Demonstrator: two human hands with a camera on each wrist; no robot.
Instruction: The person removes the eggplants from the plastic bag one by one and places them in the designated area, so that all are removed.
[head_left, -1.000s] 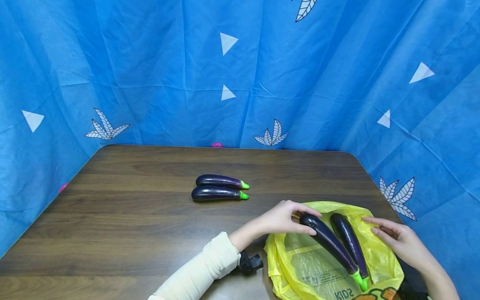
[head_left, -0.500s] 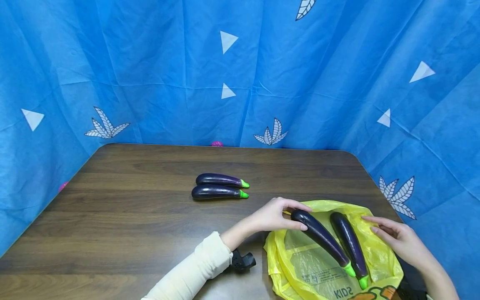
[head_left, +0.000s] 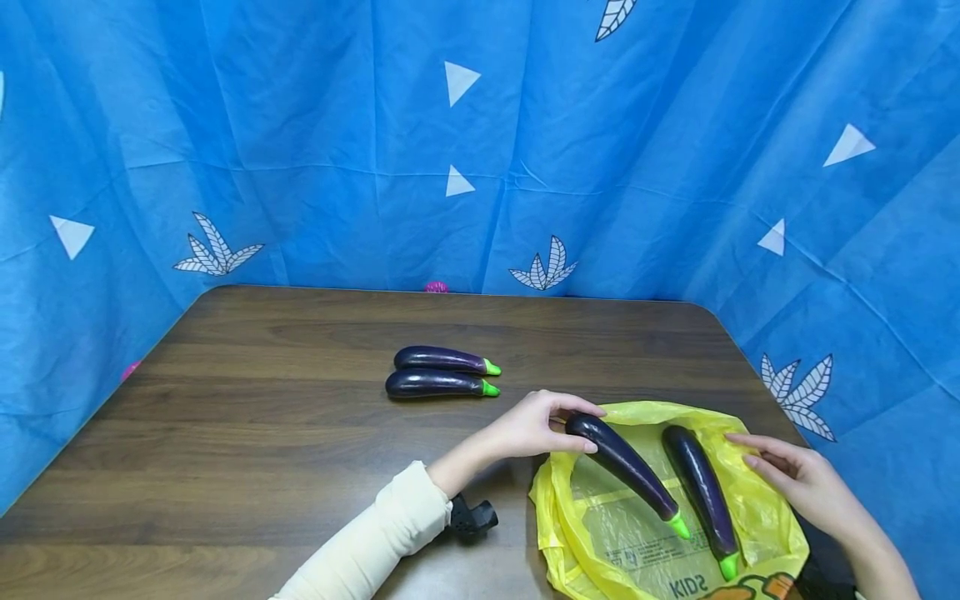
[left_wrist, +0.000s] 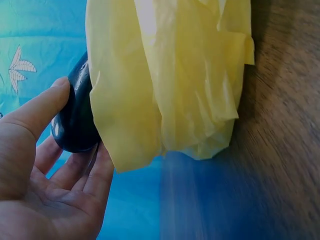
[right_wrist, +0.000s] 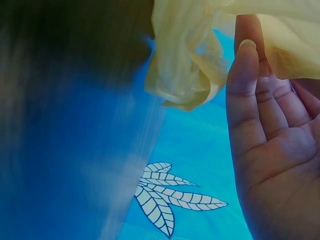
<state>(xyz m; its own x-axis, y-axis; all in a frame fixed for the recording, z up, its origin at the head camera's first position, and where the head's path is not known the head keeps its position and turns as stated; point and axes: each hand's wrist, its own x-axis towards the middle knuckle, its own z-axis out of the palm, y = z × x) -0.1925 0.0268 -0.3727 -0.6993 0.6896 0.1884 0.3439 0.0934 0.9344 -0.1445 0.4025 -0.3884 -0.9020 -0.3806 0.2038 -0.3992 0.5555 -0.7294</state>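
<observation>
My left hand [head_left: 534,425] grips the thick end of a dark purple eggplant [head_left: 622,462], thumb on one side and fingers on the other. The eggplant slants over the mouth of a yellow plastic bag [head_left: 558,533], its green stem end pointing down inside. A second eggplant [head_left: 699,483] lies in the bag along the right side. At the bag's right rim my right hand [head_left: 813,487] pinches the plastic. In the left wrist view, the bag [left_wrist: 165,85] hides most of the held eggplant [left_wrist: 75,120]. Folds of the bag [right_wrist: 190,70] reach the right fingertips in the right wrist view.
Two more eggplants, one [head_left: 441,359] behind the other [head_left: 435,384], lie side by side on the wooden table [head_left: 262,433], stems to the right. A blue patterned curtain [head_left: 337,125] hangs behind. A black device [head_left: 472,517] sits under the left wrist.
My left hand has drawn back to the left with its eggplant, whose stem end has moved away from the other eggplant in the bag. The right hand stays at the rim.
</observation>
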